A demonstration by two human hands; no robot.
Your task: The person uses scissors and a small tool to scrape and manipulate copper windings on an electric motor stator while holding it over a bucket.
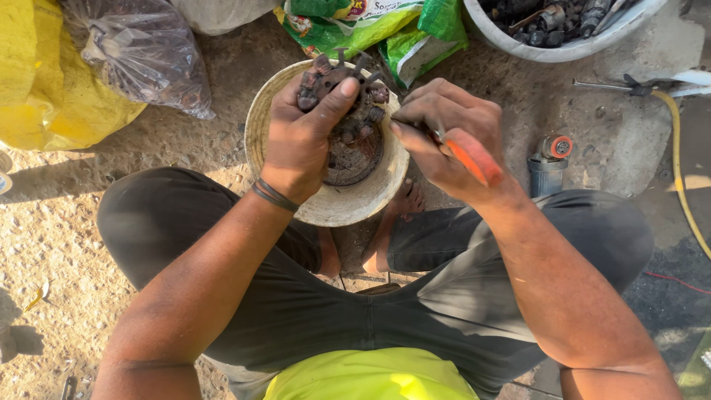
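Both of your hands meet over the bucket that stands on the ground between your knees. Your left hand comes in from the lower left with the forearm angled up and the wrist nearly straight; its fingers wrap the near side of the rusty part and the thumb lies across its top, so the hand is clamped on the part and holds it just above the bucket's mouth. Your right hand reaches in from the lower right, wrist bent inward, fingers curled tight around the screwdriver, whose orange handle sticks out toward your forearm. The tip end points left at the part; where it touches is hidden by your fingers. The two hands sit close together, almost knuckle to knuckle. A thin band circles your left wrist. You are squatting, bare feet just behind the bucket. A clear bag lies at upper left, a green bag beyond the bucket, a basin of metal pieces at upper right, and a yellow hose runs along the right edge.
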